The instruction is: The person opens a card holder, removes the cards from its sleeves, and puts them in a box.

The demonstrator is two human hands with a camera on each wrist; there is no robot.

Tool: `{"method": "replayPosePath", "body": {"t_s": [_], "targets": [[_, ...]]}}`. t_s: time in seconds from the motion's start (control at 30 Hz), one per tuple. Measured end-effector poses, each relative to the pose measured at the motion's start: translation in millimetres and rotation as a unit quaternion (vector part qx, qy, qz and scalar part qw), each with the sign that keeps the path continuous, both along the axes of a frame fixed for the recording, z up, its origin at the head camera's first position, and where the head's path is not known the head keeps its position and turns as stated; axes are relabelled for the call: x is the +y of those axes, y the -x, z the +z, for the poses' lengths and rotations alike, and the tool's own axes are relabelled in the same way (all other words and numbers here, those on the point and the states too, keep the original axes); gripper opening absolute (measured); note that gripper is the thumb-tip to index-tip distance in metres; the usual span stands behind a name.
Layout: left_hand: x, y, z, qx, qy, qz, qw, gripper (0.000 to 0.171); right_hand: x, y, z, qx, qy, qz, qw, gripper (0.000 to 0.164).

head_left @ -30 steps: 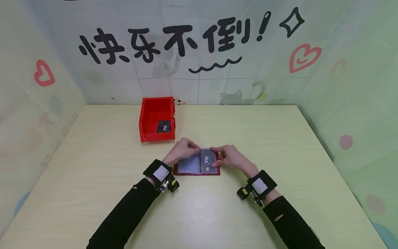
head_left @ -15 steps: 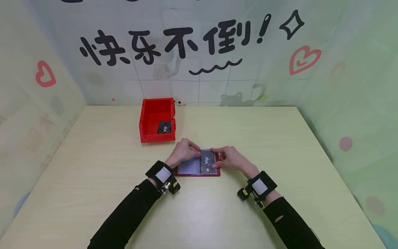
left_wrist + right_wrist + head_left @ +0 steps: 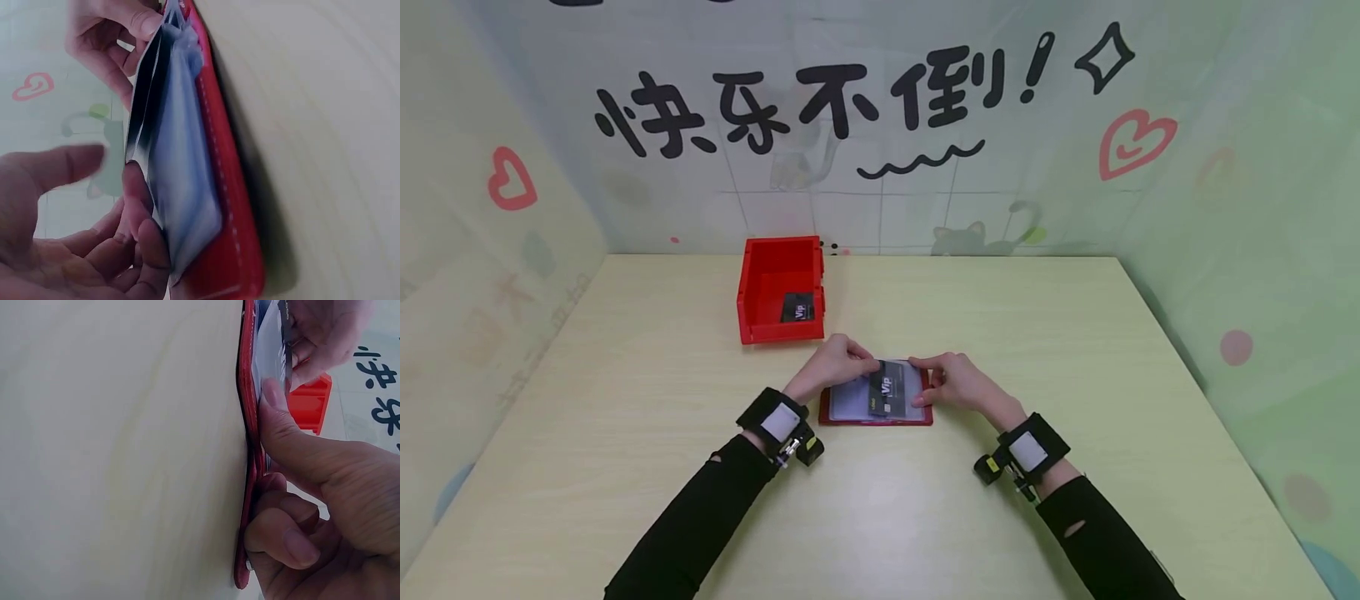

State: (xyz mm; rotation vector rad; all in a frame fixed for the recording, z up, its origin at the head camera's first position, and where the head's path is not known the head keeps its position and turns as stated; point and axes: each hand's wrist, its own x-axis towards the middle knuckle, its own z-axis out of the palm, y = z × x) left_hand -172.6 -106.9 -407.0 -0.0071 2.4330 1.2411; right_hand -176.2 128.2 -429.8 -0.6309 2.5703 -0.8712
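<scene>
On the table lies an open card holder with a red cover (image 3: 824,408) and clear plastic sleeves (image 3: 187,169). A dark card marked Vip (image 3: 887,392) slants over its middle on a lifted sleeve page. My left hand (image 3: 838,364) is at the page's upper left; in the left wrist view its fingertips touch the page edge while the thumb stands apart. My right hand (image 3: 958,383) grips the holder's right side, thumb (image 3: 278,415) pressing on the sleeves and the other fingers curled at the red cover.
Behind my left hand stands a red bin (image 3: 781,333) with a dark Vip card (image 3: 797,307) inside, near its front wall. A pale wooden table (image 3: 895,517) bears everything, with printed cloth walls at its back and sides.
The Vip card has shifted left from the holder's right side to its middle and tilted. My left hand moved slightly left with it. My right hand stays in place.
</scene>
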Motion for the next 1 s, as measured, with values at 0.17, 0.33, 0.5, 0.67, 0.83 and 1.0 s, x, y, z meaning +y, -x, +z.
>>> {"method": "replayPosePath", "body": {"t_s": [0.17,0.33,0.5,0.67,0.83,1.0], "targets": [[7,-8.5,-7.9,0.040,0.020,0.001,0.9990,0.050,3,-1.9,-0.1,-0.011,0.003,0.003,1.000,0.069],[7,-12.0,-9.2,0.041,0.023,0.016,0.9988,0.050,5,-4.2,0.4,-0.011,0.001,0.007,1.000,0.068],[1,-12.7,-6.6,0.016,0.001,0.037,0.9992,0.041,7,-5.4,-0.2,-0.004,-0.004,0.009,1.000,0.069],[-5,-12.8,-4.4,-0.017,-0.037,0.048,0.9980,0.036,8,-5.2,0.9,-0.003,-0.001,0.008,1.000,0.069],[-10,-13.8,-5.2,-0.041,-0.047,0.049,0.9969,0.042,8,-5.5,1.8,-0.003,-0.004,0.009,1.000,0.069],[-18,-16.0,-5.4,-0.024,-0.038,0.049,0.9978,0.045,8,-6.4,3.5,-0.007,-0.001,0.008,1.000,0.069]]}}
